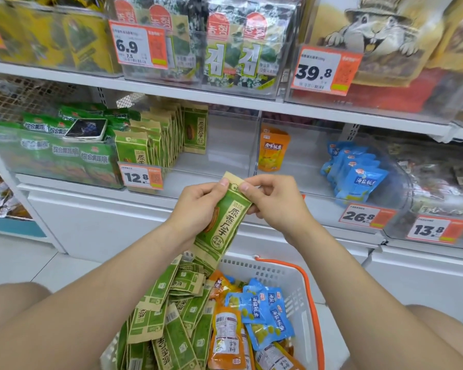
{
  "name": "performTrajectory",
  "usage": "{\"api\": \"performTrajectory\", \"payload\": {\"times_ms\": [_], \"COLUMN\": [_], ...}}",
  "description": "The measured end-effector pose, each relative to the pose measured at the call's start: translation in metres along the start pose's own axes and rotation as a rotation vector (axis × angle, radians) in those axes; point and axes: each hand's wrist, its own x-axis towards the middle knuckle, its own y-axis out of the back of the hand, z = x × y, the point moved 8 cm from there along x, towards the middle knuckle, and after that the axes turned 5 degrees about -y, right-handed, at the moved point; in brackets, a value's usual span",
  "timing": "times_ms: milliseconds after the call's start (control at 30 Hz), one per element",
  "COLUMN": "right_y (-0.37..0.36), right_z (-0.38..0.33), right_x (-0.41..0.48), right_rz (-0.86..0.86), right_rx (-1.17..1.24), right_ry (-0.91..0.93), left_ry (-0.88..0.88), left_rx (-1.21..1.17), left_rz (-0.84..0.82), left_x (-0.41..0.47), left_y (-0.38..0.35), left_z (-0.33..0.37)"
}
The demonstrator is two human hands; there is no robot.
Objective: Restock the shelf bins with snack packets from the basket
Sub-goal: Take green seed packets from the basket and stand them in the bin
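**Squaring up a green packet before shelving it**

The left hand (198,206) grips the green packet (221,222) along its left side, fingers curled round the edge and thumb near the top. The right hand (270,201) pinches the top right corner between thumb and fingers. The packet hangs tilted between them, above the basket (292,279) and in front of the shelf.

To do this step well, the person would likely straighten the packet so its printed face looks outward and its top edge is up, matching the row of green packets (155,140) standing in the bin (225,145). That row fills the bin's left part; the right part is bare, so the packet probably belongs at the front of the row, upright and touching its neighbour. Sliding it in low helps clear the price tag (141,177).

The basket holds many more green packets (166,316), with orange packets (226,335) and blue packets (265,313) beside them.
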Motion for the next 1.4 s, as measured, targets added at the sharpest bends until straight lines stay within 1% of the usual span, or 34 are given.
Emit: {"api": "performTrajectory", "payload": {"times_ms": [133,267,367,467,533,600,700,767,867,933,1000,1067,1133,1167,1233,1300,1400], "right_y": [0.002,0.002,-0.008,-0.007,-0.004,-0.006,-0.020,-0.028,-0.033,-0.032,-0.030,-0.033,-0.041,-0.046,-0.056,-0.064,-0.079], "right_z": [0.004,0.005,0.001,-0.006,-0.011,-0.018,-0.026,-0.029,-0.030,-0.029,-0.031,-0.032,-0.036,-0.038,-0.039,-0.038,-0.032], "right_x": [0.000,0.000,-0.002,0.000,0.005,0.010,0.017,0.024,0.039,0.050,0.063,0.081,0.099,0.108,0.126,0.144,0.173], "right_rz": [-0.002,0.018,-0.012,0.089,0.150,0.170,0.118,0.110,0.135,0.187,0.263,0.322,0.367,0.386,0.409,0.418,0.405], "right_rx": [0.141,0.247,0.238,0.241,0.243,0.265,0.283,0.185,0.120,0.123,0.141,0.132,0.064,0.045,0.042,0.027,0.007], "right_ry": [-0.058,-0.107,-0.093,-0.045,-0.017,0.010,0.024,0.041,0.049,0.059,0.069,0.073,0.090,0.101,0.101,0.071,0.007], "left_ry": [0.036,0.059,0.053,0.065,0.031,-0.020,-0.081,-0.088,-0.066,-0.066,-0.122,-0.272,-0.412,-0.442,-0.443,-0.428,-0.387], "left_rx": [-0.049,-0.067,-0.087,-0.073,-0.024,0.010,-0.004,-0.029,0.010,0.202,0.503,0.830,1.144,1.275,1.399,1.462,1.565], "left_rz": [-0.022,0.079,0.120,0.042,-0.018,-0.032,0.049,0.104,0.103,0.113,0.224,0.309,0.335,0.339,0.363,0.388,0.377], "left_x": [-0.001,0.007,0.016,0.025,0.032,0.039,0.049,0.053,0.064,0.076,0.082,0.083,0.082,0.084,0.089,0.095,0.106], "left_y": [-0.008,-0.001,0.007,0.009,0.010,0.015,0.026,0.032,0.039,0.047,0.066,0.082,0.091,0.095,0.105,0.114,0.126], "left_z": [0.004,0.007,0.015,0.025,0.033,0.042,0.051,0.051,0.050,0.053,0.064,0.080,0.091,0.090,0.088,0.086,0.075]}}
